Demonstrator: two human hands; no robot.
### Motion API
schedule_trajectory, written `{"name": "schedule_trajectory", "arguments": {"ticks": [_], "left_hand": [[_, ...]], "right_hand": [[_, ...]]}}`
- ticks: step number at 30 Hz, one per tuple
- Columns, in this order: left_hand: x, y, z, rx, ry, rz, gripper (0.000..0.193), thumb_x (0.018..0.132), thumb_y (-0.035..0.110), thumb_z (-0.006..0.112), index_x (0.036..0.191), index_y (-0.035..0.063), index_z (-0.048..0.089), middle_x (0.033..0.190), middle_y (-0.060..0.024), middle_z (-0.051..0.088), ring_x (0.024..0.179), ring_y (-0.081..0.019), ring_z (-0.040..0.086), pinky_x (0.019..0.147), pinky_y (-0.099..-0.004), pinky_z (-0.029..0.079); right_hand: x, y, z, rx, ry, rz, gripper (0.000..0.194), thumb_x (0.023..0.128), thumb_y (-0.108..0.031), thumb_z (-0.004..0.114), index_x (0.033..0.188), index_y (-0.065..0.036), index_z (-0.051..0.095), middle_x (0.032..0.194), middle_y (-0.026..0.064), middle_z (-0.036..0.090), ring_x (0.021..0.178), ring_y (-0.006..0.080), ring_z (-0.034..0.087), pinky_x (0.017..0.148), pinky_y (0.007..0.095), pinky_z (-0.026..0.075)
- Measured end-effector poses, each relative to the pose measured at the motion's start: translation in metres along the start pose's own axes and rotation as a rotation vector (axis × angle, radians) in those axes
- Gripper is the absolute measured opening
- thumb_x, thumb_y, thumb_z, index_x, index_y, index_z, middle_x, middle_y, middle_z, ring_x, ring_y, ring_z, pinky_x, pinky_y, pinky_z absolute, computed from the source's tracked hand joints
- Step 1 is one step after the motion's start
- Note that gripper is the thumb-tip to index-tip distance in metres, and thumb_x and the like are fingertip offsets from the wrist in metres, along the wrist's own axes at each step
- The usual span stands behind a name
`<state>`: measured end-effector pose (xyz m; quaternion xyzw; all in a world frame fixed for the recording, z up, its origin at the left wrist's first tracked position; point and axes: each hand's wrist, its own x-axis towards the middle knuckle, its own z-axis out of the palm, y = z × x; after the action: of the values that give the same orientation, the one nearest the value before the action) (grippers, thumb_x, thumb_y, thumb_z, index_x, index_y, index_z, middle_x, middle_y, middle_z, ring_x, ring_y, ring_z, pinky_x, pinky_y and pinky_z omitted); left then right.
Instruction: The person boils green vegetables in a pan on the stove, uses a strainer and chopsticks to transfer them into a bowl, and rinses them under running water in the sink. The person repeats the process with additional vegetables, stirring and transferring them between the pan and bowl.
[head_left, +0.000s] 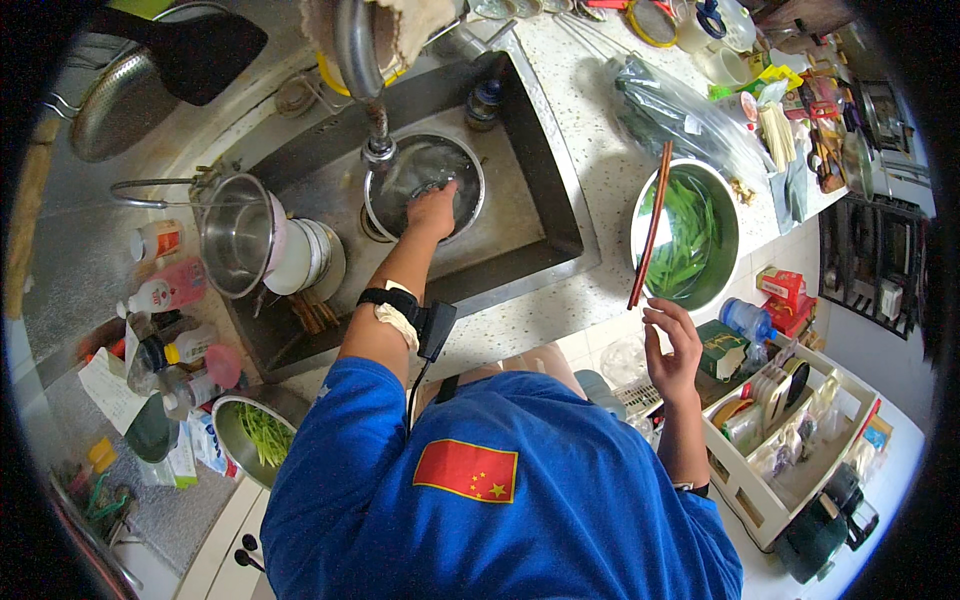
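My left hand (433, 212) reaches over the near rim of a round metal basin (478, 176) in the sink (495, 217). Its fingertips are down inside, beside something dark and shiny, and I cannot tell whether they grip it. Directly above the basin's left side is the faucet spout (379, 150). On the right, my right hand (673, 349) is raised with loosely bent fingers, holding nothing. Just beyond it, a pair of reddish-brown chopsticks (651, 225) lies across the rim of a metal bowl (724, 274). Green leafy vegetables (686, 232) sit in water in that bowl.
A dark-capped bottle (484, 105) stands in the sink's far corner. A tilted steel bowl (236, 236) rests at the sink's left. Cut green stalks (262, 435) fill another bowl lower left. Plastic bags (682, 112) lie on the counter; a white crate (780, 442) stands lower right.
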<state>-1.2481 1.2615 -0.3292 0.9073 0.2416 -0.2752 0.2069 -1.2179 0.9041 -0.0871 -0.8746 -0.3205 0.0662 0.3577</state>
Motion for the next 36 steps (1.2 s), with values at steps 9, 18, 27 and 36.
{"name": "schedule_trajectory", "arguments": {"ticks": [9, 18, 27, 36], "left_hand": [[0.009, -0.068, 0.012, -0.799, 0.041, 0.161, 0.044, 0.078, -0.002, 0.062, 0.120, 0.0077, 0.053, 0.097, -0.0103, 0.065, 0.089, -0.0190, 0.062, 0.076, -0.0310, 0.049], [-0.007, -0.075, -0.004, -0.921, 0.485, -0.093, 0.043, 0.078, -0.003, 0.061, 0.120, 0.0056, 0.054, 0.099, -0.0066, 0.063, 0.085, -0.0156, 0.058, 0.070, -0.0266, 0.046], [-0.031, -0.025, 0.003, 0.050, 0.466, 0.108, 0.039, 0.076, 0.016, 0.065, 0.113, 0.0108, 0.056, 0.119, -0.0094, 0.053, 0.108, -0.0254, 0.054, 0.098, -0.0480, 0.030], [-0.011, -0.033, 0.011, 0.158, 0.202, 0.134, 0.021, 0.076, 0.006, 0.060, 0.095, 0.0135, 0.064, 0.103, -0.0081, 0.059, 0.096, -0.0267, 0.060, 0.095, -0.0457, 0.033]], "right_hand": [[0.011, 0.003, 0.007, 0.026, 0.025, -0.036, 0.029, 0.072, 0.014, 0.058, 0.095, -0.002, 0.062, 0.099, 0.0145, 0.063, 0.089, 0.0283, 0.063, 0.076, 0.0333, 0.050], [0.015, 0.004, 0.011, 0.043, 0.052, -0.044, 0.027, 0.073, 0.015, 0.058, 0.094, -0.002, 0.062, 0.098, 0.0142, 0.063, 0.088, 0.0273, 0.063, 0.075, 0.0330, 0.050], [0.012, 0.002, 0.008, 0.025, 0.061, -0.043, 0.026, 0.074, 0.014, 0.058, 0.094, -0.002, 0.062, 0.097, 0.0141, 0.063, 0.087, 0.0265, 0.063, 0.075, 0.0327, 0.050], [0.010, 0.000, 0.006, 0.013, 0.069, -0.041, 0.026, 0.075, 0.014, 0.058, 0.094, -0.003, 0.063, 0.097, 0.0135, 0.064, 0.083, 0.0249, 0.063, 0.072, 0.0314, 0.050]]}}
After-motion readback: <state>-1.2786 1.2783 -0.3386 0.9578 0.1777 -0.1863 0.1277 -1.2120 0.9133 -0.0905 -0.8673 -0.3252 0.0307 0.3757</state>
